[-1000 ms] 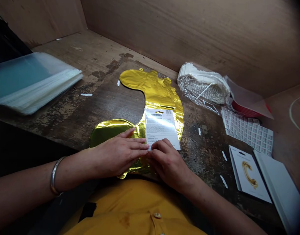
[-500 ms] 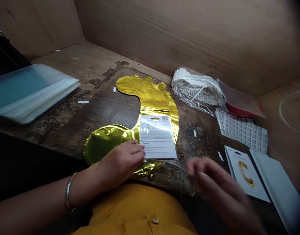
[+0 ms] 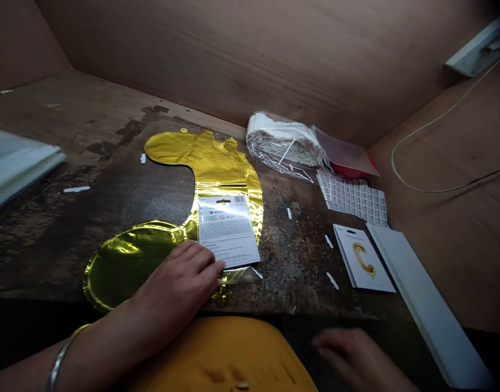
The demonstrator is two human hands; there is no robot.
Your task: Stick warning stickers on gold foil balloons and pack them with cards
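Observation:
A flat gold foil balloon (image 3: 209, 163) shaped like a curved letter lies on the worn wooden table (image 3: 111, 185). A white printed card in a clear sleeve (image 3: 227, 230) rests on its middle. My left hand (image 3: 178, 286) lies flat on the balloon's lower lobe, fingers stretched out and touching the card's lower left corner. My right hand (image 3: 353, 359) is low, below the table's front edge, blurred, and its fingers look loosely spread with nothing seen in them.
A clear bag of white straws (image 3: 282, 144) and a red packet (image 3: 347, 166) lie at the back. A sticker sheet (image 3: 353, 196), a card with a gold letter (image 3: 364, 261) and a white stack (image 3: 421, 299) sit at right. Plastic sleeves (image 3: 17, 169) lie left. A cable (image 3: 429, 125) runs right.
My right hand has left the card and dropped down to the right, below the table edge. My left hand stays on the balloon. The view has turned to the right.

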